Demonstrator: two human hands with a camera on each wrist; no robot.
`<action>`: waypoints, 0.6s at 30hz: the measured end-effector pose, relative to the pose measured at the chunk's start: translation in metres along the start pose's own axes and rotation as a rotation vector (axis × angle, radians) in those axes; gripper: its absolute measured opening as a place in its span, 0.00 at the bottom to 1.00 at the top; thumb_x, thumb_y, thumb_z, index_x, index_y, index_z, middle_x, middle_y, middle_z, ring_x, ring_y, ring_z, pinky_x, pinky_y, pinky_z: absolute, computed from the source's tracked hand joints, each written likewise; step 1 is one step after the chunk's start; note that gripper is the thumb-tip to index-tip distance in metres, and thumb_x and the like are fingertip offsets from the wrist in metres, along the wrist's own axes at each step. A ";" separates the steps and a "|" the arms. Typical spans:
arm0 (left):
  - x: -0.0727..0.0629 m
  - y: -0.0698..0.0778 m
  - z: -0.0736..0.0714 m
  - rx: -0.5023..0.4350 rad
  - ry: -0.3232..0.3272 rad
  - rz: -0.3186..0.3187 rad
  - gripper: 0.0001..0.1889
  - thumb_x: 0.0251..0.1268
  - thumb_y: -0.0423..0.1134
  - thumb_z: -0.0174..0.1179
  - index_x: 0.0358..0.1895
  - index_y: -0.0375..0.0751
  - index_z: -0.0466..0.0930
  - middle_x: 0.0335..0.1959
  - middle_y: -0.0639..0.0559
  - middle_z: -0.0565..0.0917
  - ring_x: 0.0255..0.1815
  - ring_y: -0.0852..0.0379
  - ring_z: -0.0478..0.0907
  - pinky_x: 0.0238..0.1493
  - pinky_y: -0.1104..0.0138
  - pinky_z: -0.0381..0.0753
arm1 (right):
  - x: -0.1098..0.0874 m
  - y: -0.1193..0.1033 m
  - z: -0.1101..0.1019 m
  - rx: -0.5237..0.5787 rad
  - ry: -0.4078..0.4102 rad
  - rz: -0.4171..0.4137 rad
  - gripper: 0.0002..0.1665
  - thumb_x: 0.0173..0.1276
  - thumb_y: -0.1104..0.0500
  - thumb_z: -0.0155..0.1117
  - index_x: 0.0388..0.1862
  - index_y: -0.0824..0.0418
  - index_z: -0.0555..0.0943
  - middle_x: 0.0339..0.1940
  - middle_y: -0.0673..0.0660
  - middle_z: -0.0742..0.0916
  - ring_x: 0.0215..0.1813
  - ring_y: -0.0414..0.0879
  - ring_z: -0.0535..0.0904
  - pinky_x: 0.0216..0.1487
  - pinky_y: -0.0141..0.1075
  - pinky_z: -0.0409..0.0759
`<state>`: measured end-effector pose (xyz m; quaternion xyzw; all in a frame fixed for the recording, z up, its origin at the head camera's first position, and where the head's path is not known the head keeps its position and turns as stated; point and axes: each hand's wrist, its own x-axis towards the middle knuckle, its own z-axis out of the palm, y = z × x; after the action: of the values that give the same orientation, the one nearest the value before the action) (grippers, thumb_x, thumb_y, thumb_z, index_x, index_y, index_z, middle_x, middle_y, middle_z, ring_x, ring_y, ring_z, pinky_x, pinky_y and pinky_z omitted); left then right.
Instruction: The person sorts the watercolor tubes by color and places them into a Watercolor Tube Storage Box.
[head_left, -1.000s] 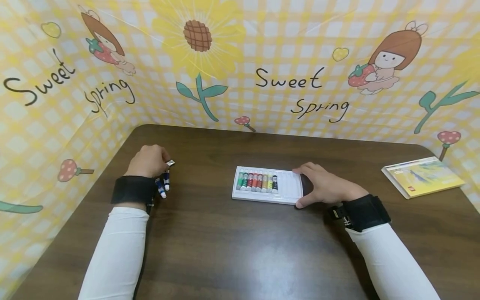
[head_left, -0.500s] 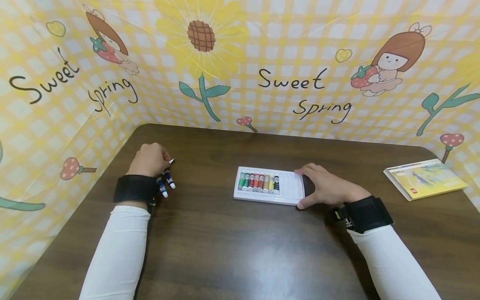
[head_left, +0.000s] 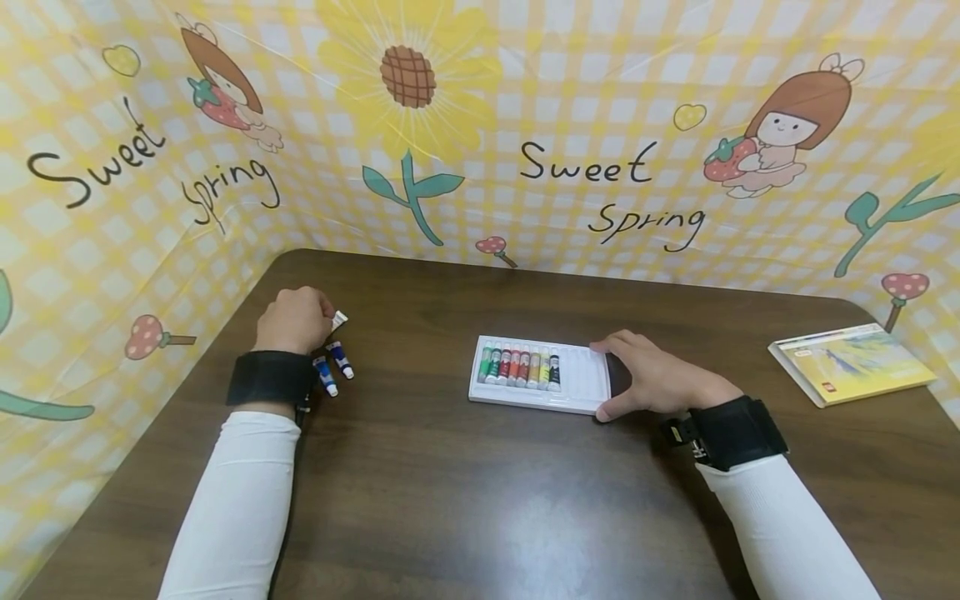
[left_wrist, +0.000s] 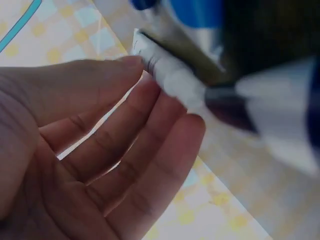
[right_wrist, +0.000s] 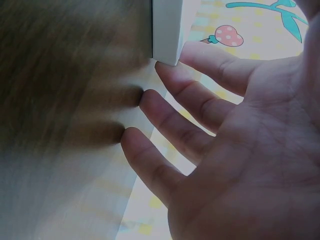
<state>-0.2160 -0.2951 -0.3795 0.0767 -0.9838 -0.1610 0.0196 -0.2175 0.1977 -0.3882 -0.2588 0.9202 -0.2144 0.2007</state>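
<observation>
At the table's left side my left hand point(head_left: 295, 322) pinches a white paint tube point(head_left: 340, 319) between thumb and fingertips. The left wrist view shows this tube point(left_wrist: 172, 77) slanting away from the thumb tip. Two blue paint tubes point(head_left: 326, 376) with white caps lie on the table just beside that hand. My right hand point(head_left: 660, 372) holds the right end of a white plastic tray point(head_left: 585, 379), thumb at the near corner and index finger at the far one. Several coloured paint tubes point(head_left: 519, 367) lie side by side in the tray's left part; its right part holds none.
A yellow-covered flat box or booklet point(head_left: 855, 364) lies at the right edge of the brown table point(head_left: 450, 492). A yellow checked cloth point(head_left: 465, 192) with printed flowers and figures rises behind the table and along its left side.
Between the left fingers, the white tube has turned and shows more of its flat end. One blue tube now lies slightly farther right. The right hand stays at the tray's end.
</observation>
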 end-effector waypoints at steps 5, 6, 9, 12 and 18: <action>0.001 -0.002 0.002 0.016 -0.012 -0.003 0.11 0.63 0.33 0.60 0.44 0.37 0.89 0.49 0.26 0.86 0.47 0.26 0.84 0.43 0.38 0.81 | 0.000 0.000 0.000 0.000 -0.001 0.000 0.60 0.57 0.41 0.83 0.80 0.63 0.65 0.77 0.68 0.70 0.72 0.62 0.66 0.74 0.65 0.68; 0.001 -0.002 0.001 0.018 -0.015 -0.002 0.11 0.63 0.32 0.60 0.45 0.37 0.89 0.49 0.26 0.86 0.47 0.25 0.84 0.42 0.37 0.81 | 0.000 0.000 0.000 0.000 0.000 0.000 0.60 0.57 0.41 0.83 0.80 0.64 0.65 0.77 0.68 0.70 0.72 0.62 0.66 0.74 0.65 0.68; 0.001 0.000 0.001 0.022 -0.022 0.004 0.13 0.62 0.30 0.58 0.46 0.37 0.89 0.50 0.26 0.86 0.48 0.25 0.84 0.43 0.37 0.81 | 0.000 0.000 -0.001 -0.001 0.002 -0.002 0.60 0.57 0.41 0.83 0.80 0.64 0.65 0.77 0.68 0.70 0.73 0.62 0.66 0.74 0.65 0.68; 0.000 0.002 0.000 0.021 -0.030 0.017 0.13 0.63 0.29 0.57 0.46 0.37 0.89 0.50 0.26 0.86 0.48 0.26 0.84 0.43 0.37 0.82 | 0.000 0.000 -0.001 -0.002 0.001 0.001 0.60 0.57 0.41 0.83 0.80 0.64 0.65 0.77 0.68 0.70 0.73 0.62 0.66 0.74 0.65 0.68; -0.001 0.005 -0.001 0.013 -0.029 0.038 0.14 0.62 0.29 0.58 0.47 0.35 0.89 0.52 0.26 0.85 0.52 0.27 0.83 0.47 0.38 0.82 | 0.000 -0.001 0.000 -0.001 -0.001 0.004 0.60 0.57 0.42 0.84 0.80 0.64 0.65 0.77 0.68 0.70 0.73 0.62 0.66 0.74 0.65 0.68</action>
<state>-0.2157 -0.2903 -0.3773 0.0558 -0.9863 -0.1551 0.0077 -0.2173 0.1972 -0.3874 -0.2573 0.9207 -0.2135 0.2015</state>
